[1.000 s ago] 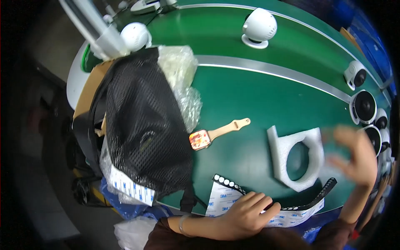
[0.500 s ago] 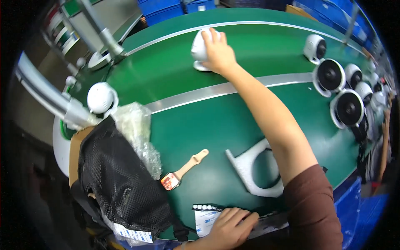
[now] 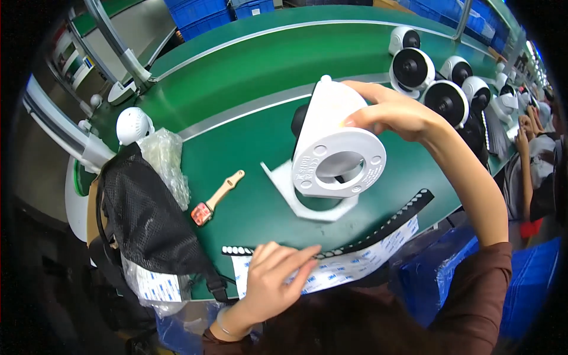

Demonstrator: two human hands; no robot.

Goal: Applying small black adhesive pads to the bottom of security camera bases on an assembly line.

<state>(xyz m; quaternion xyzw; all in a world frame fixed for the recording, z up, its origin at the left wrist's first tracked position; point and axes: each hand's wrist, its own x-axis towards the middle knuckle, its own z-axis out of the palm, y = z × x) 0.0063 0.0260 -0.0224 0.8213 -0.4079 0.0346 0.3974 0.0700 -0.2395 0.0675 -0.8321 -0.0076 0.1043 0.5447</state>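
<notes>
My right hand [image 3: 393, 109] is closed around a white rounded device [image 3: 337, 106] with a dark round part at its left side. It is tipped so that the underside of its ring-shaped foot [image 3: 305, 171], with small round recesses, faces me. Low in front, my left hand [image 3: 275, 281] is at a black strip [image 3: 387, 228] of small white round pads on white printed backing paper [image 3: 384, 251]. Its thumb and index finger come together at the strip; anything between them is too small to make out. Behind the strip lies a white foam cutout [image 3: 322, 213], partly hidden by the device.
A smartwatch [image 3: 202, 214] with a tan band lies left of centre. Beside it are a black mesh bag [image 3: 154, 213], bubble wrap [image 3: 163, 157] and another white device [image 3: 133, 125]. Several devices with black round fronts [image 3: 412, 68] stand at the right, with other people [image 3: 535, 160] beyond.
My right hand has brought the white device from the far green strip of the table close to me and tilted it. My left hand has shifted left and the pad strip shows more fully.
</notes>
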